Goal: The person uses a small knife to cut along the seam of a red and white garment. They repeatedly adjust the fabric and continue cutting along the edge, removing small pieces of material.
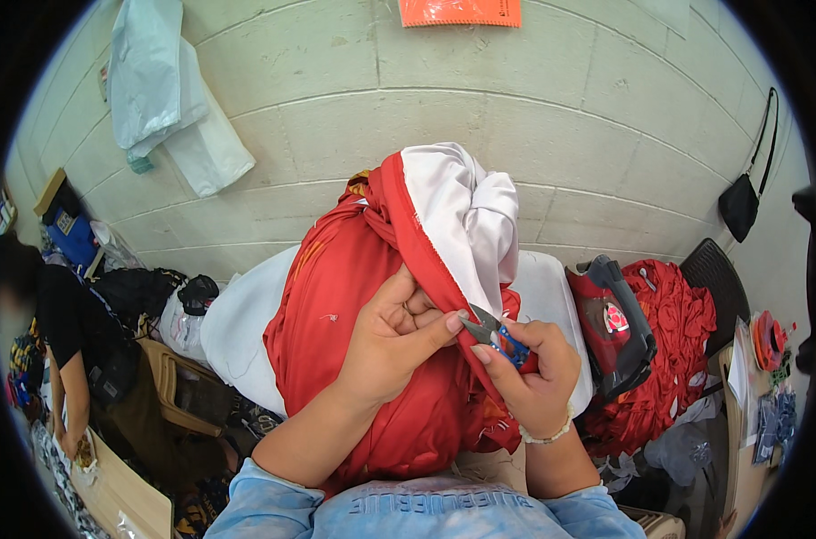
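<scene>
A large heap of red fabric (336, 305) lies before me, with a white side (453, 193) turned out at its top. My left hand (394, 332) pinches the seam edge of the red cloth between thumb and fingers. In my right hand (542, 368) is a pair of thread snips (498, 337) with blue handles. Its pointed metal blades lie at the fabric edge, right by my left fingertips. Whether the blades touch a thread is too small to tell. A loose bit of thread rests on the red cloth left of my hands.
The fabric sits on a white surface (246, 305) against a block wall. At right stand a grey-and-red plastic container (613, 328) and more red cloth (668, 332). A co-worker (66, 332) in black is at the far left, near a tan crate (188, 391). White bags (170, 90) hang on the wall.
</scene>
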Available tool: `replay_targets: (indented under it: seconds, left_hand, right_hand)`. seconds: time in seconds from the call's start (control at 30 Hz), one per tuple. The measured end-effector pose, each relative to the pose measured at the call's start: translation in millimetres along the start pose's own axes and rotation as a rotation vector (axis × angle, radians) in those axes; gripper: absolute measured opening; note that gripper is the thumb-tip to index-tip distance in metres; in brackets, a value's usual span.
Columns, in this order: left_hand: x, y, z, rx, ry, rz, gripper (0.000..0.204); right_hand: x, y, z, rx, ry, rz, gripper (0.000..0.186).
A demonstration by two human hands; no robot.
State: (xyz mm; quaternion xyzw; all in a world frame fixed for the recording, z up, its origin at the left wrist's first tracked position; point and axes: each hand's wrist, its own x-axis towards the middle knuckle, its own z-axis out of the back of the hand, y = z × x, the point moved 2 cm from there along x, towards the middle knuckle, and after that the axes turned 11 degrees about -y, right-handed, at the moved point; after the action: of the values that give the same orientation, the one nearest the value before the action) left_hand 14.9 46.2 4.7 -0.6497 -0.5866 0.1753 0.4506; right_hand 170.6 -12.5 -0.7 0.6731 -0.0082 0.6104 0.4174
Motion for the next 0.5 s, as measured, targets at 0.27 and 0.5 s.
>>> replay_targets:
  seconds: [0.27, 0.5]
  left_hand:
    - [-1.0, 0.1, 0.3, 0.006, -0.003, -0.005, 0.064]
    - [-1.4, -0.1, 1.5, 0.001, 0.032, -0.010, 0.063]
  right_hand:
    - [6.2, 2.1, -0.4, -0.040, 0.004, 0.079, 0.030]
    - [6.7, 3.2, -0.5, -0.056, 0.009, 0.046, 0.029]
